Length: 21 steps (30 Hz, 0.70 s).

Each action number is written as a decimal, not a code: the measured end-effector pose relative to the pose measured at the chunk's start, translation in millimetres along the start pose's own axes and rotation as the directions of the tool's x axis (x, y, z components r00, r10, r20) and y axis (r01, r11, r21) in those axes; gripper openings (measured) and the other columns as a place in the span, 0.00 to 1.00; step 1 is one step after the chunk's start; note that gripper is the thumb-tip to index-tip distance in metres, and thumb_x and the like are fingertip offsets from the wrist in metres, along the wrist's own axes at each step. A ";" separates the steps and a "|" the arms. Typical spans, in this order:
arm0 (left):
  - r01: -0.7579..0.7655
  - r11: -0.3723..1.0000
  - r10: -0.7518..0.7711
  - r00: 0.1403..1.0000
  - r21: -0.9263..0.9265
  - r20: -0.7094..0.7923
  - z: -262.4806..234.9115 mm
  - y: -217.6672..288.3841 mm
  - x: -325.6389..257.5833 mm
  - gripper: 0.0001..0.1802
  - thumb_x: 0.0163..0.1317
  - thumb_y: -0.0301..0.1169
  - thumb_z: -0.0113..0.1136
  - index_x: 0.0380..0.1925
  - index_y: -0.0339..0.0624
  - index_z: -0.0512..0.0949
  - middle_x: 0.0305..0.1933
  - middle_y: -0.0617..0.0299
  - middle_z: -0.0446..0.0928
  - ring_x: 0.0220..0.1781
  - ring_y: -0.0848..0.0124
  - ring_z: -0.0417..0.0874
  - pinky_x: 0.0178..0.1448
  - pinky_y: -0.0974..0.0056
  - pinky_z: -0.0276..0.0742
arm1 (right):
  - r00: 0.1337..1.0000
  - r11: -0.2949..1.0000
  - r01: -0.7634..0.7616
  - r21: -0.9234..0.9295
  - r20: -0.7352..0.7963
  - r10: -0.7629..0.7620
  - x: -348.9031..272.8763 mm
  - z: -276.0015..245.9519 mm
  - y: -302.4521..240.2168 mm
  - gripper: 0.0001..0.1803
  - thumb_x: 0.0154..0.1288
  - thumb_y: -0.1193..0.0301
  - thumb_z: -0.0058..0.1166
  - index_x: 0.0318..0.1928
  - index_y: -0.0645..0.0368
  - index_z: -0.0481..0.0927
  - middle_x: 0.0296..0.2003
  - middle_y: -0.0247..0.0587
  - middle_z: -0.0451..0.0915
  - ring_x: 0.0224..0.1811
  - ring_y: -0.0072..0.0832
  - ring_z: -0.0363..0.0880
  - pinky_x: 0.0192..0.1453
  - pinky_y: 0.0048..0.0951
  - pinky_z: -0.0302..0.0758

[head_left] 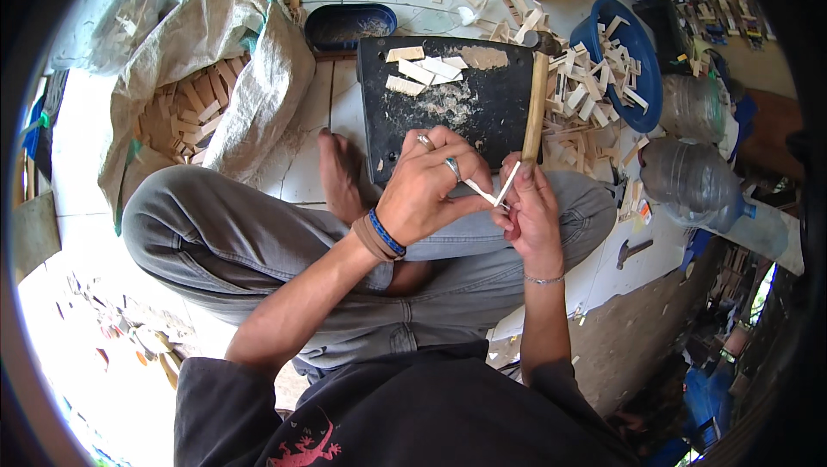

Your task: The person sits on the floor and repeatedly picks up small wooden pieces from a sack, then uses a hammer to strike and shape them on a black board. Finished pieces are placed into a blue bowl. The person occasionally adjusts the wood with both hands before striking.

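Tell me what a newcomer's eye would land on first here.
At centre, the left hand and right hand meet over the lap, pinching a thin pale wood sliver. Just beyond lies a black board with cut wood pieces on it and a wooden handle across its right edge. At left, an open sack spills wood offcuts.

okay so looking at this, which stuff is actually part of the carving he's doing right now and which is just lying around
In use: left hand and right hand pinching a thin pale wood sliver; black work board with cut pieces; wooden-handled tool.

Lying about: hammer, clear plastic bottles, blue basin of offcuts, sack of wood blocks.
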State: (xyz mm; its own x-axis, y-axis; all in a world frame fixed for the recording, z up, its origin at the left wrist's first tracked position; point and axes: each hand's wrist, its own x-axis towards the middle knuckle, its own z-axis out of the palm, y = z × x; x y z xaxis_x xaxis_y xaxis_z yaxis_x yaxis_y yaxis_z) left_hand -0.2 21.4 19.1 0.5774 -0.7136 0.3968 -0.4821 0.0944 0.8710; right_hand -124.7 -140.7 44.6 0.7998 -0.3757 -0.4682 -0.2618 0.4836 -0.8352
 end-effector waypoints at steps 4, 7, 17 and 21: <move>-0.033 0.999 0.033 0.999 0.006 -0.009 -0.9 4.3 0.3 0.14 0.49 0.36 0.80 0.33 0.52 0.84 0.40 0.72 0.83 0.51 0.66 0.79 0.55 0.59 0.63 | 0.990 0.994 0.088 -0.063 0.117 -0.080 0.9 -8.0 -2.4 0.17 0.81 0.54 0.53 0.49 0.56 0.74 0.21 0.21 0.60 0.18 0.11 0.56 0.19 0.18 0.60; -0.048 0.999 0.048 0.999 0.004 -0.007 -0.2 5.2 -1.5 0.15 0.49 0.36 0.79 0.35 0.53 0.83 0.41 0.72 0.83 0.52 0.65 0.79 0.56 0.58 0.64 | 0.971 0.989 0.124 -0.077 0.217 -0.105 3.4 -10.7 -4.4 0.18 0.80 0.54 0.53 0.49 0.57 0.74 0.20 0.22 0.61 0.16 0.11 0.55 0.18 0.18 0.60; -0.014 0.992 0.013 1.000 -0.128 -0.005 2.6 -6.8 1.8 0.12 0.55 0.28 0.77 0.40 0.43 0.88 0.41 0.60 0.87 0.47 0.60 0.87 0.58 0.59 0.77 | 0.993 0.969 0.087 -0.232 -0.064 -0.104 8.3 11.5 -20.7 0.12 0.82 0.61 0.53 0.49 0.57 0.75 0.21 0.22 0.64 0.16 0.09 0.57 0.18 0.17 0.60; 0.058 0.967 -0.072 0.996 -0.250 -0.046 8.6 -8.4 3.9 0.10 0.59 0.27 0.74 0.41 0.41 0.88 0.42 0.57 0.89 0.47 0.58 0.89 0.55 0.58 0.82 | 0.986 0.936 0.064 -0.345 -0.122 -0.112 14.7 16.9 -29.6 0.12 0.81 0.60 0.56 0.48 0.56 0.76 0.22 0.21 0.66 0.18 0.08 0.59 0.18 0.17 0.59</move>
State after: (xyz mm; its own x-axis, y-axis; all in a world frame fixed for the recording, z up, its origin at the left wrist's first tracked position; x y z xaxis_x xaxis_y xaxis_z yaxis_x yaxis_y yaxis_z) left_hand 0.4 11.9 10.9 0.6405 -0.6855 0.3462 -0.2680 0.2229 0.9373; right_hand -96.1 -147.1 67.2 0.7525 -0.5209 -0.4031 -0.3805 0.1557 -0.9116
